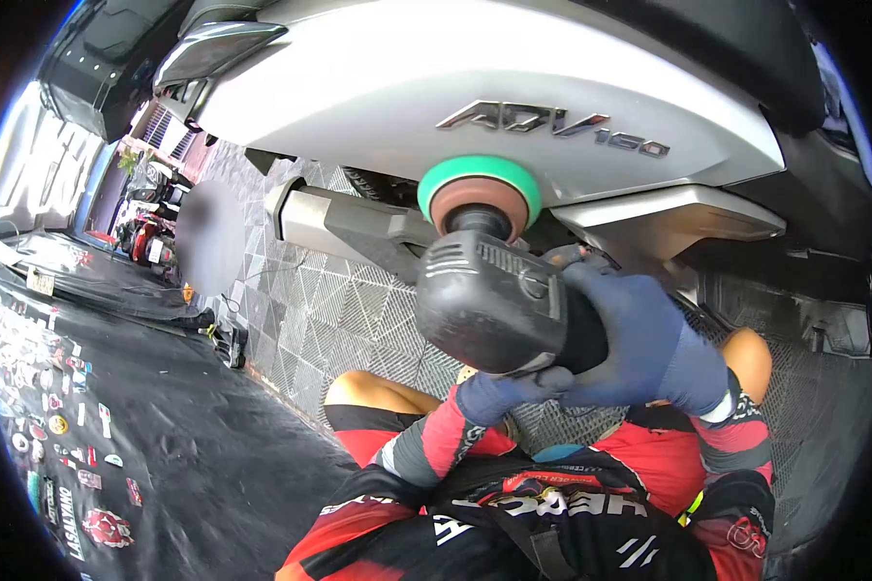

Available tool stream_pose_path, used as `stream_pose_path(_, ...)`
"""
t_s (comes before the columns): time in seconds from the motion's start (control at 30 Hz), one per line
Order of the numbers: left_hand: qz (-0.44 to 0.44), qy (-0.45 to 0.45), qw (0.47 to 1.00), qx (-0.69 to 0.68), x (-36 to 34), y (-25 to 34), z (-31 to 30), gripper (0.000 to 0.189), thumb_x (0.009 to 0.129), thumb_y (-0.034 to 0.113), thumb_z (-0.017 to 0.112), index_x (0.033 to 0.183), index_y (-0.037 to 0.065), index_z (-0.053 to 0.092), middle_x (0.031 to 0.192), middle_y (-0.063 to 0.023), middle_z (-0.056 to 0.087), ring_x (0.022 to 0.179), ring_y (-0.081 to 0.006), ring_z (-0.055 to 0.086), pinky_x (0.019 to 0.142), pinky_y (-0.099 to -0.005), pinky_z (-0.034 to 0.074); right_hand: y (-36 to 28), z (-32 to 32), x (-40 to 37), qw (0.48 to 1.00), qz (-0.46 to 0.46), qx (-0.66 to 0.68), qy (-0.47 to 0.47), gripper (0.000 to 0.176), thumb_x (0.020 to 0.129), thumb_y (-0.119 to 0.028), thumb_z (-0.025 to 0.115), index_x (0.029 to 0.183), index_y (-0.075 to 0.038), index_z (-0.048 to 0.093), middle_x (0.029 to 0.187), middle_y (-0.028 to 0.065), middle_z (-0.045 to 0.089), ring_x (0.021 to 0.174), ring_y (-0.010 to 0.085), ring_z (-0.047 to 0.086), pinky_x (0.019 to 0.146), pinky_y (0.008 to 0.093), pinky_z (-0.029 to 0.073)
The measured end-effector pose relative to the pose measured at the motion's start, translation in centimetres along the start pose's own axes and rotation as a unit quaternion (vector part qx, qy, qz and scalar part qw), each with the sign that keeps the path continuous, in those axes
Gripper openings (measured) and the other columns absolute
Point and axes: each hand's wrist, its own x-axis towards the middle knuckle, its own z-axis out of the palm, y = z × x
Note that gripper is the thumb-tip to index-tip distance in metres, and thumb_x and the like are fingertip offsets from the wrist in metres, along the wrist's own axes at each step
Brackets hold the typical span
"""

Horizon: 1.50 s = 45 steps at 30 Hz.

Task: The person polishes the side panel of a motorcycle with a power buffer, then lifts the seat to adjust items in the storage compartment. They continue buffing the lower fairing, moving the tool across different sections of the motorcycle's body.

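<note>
A black polisher [489,300] with a green foam pad [480,167] on a brown backing plate is in front of me, its pad right at the lower edge of the white scooter side panel [358,87]. My right hand [639,334], in a blue work glove, is closed around the polisher's body at its right end. Gloved too, my left hand [509,390] grips it from below, its fingers mostly hidden behind the tool. Above the pad, the chrome "ADV 160" badge [552,126] sits on the panel.
A silver exhaust muffler [329,223] lies just left of the pad. Grey patterned floor tiles [310,320] spread below. A black sheet covered with stickers [184,445] stands at the left. Parked motorcycles [150,228] and a blurred figure [209,237] are farther back.
</note>
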Motion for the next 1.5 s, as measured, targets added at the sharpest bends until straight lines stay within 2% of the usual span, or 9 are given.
stream_pose_path(0.27,0.048,0.199,0.964,-0.169,-2.3,4.1,-2.8,0.094,0.066,0.02,0.088,0.143,0.008,0.037,0.141,-0.0136,0.047,0.122,-0.0219,0.052,0.102,-0.0367,0.043,-4.0,6.4,2.1,0.976,0.028,0.2,0.075,0.08,0.062,-0.031,0.087,0.127,-0.004,0.049,0.11,0.0172,0.065,0.102,0.0296,0.066,0.088,0.0393,0.052)
stream_pose_path(0.33,0.047,0.215,0.96,-0.174,-2.5,5.9,-4.6,0.094,0.065,0.019,0.089,0.143,0.008,0.038,0.141,-0.0137,0.047,0.122,-0.0217,0.052,0.102,-0.0366,0.043,-4.2,9.0,2.9,0.967,0.009,0.232,0.101,0.08,0.064,-0.037,0.084,0.126,-0.004,0.046,0.112,0.0219,0.061,0.106,0.0385,0.063,0.091,0.0428,0.053)
stream_pose_path(0.4,0.071,0.022,0.991,0.112,-2.0,8.4,-7.5,0.098,0.053,0.008,0.091,0.139,0.004,0.044,0.136,-0.0142,0.053,0.117,-0.0179,0.056,0.098,-0.0352,0.045,-4.0,11.6,3.3,0.929,0.011,0.35,0.119,0.078,0.066,-0.039,0.084,0.126,-0.005,0.047,0.114,0.0198,0.062,0.106,0.0357,0.064,0.091,0.0414,0.052)
stream_pose_path(0.6,0.017,-0.062,0.929,0.365,1.4,8.1,-8.8,0.078,0.05,0.012,0.094,0.12,0.003,0.06,0.105,-0.0071,0.069,0.096,-0.0143,0.065,0.089,-0.0338,0.051,2.8,20.0,4.7,0.907,-0.041,0.386,0.16,0.074,0.075,-0.033,0.081,0.132,-0.005,0.043,0.119,0.0175,0.061,0.113,0.0271,0.061,0.094,0.0371,0.05)
stream_pose_path(0.63,-0.043,-0.083,0.922,0.376,1.6,8.5,-7.7,0.076,0.049,0.019,0.096,0.116,0.003,0.062,0.1,-0.0053,0.07,0.089,-0.0145,0.065,0.085,-0.033,0.052,3.5,19.5,4.1,0.948,-0.086,0.266,0.151,0.067,0.081,-0.026,0.076,0.134,-0.002,0.041,0.123,0.0164,0.059,0.117,0.0255,0.058,0.098,0.0368,0.048)
stream_pose_path(0.73,0.007,-0.107,0.881,0.46,2.6,7.5,-6.8,0.078,0.048,0.021,0.096,0.116,0.003,0.062,0.101,-0.0054,0.069,0.091,-0.0133,0.065,0.085,-0.0312,0.052,4.1,18.7,3.6,0.923,-0.081,0.334,0.172,0.067,0.082,-0.026,0.076,0.134,-0.002,0.041,0.123,0.0163,0.059,0.117,0.0255,0.058,0.098,0.0369,0.048)
stream_pose_path(0.93,-0.069,-0.102,0.847,0.517,3.6,8.4,-2.3,0.074,0.054,0.027,0.094,0.116,0.002,0.062,0.103,-0.0062,0.069,0.093,-0.0121,0.064,0.087,-0.031,0.05,2.3,16.1,3.4,0.836,-0.067,0.504,0.204,0.066,0.082,-0.024,0.076,0.133,-0.002,0.042,0.123,0.016,0.059,0.117,0.0254,0.058,0.098,0.037,0.048)
stream_pose_path(1.03,-0.138,-0.085,0.886,0.435,4.3,9.1,0.2,0.076,0.053,0.028,0.094,0.117,0.002,0.061,0.106,-0.0068,0.069,0.094,-0.0129,0.064,0.087,-0.0317,0.05,1.2,14.7,3.4,0.79,-0.075,0.566,0.222,0.065,0.082,-0.024,0.075,0.133,-0.002,0.042,0.123,0.0158,0.059,0.117,0.0253,0.057,0.099,0.0371,0.048)
stream_pose_path(1.5,-0.253,-0.139,0.795,0.534,7.0,13.1,10.2,0.078,0.055,0.026,0.093,0.122,0.001,0.06,0.111,-0.0099,0.068,0.1,-0.0174,0.063,0.09,-0.0343,0.049,-1.8,10.8,-1.5,0.636,-0.1,0.708,0.292,0.062,0.082,-0.021,0.075,0.132,-0.001,0.043,0.123,0.0151,0.059,0.117,0.0252,0.057,0.1,0.0376,0.047)
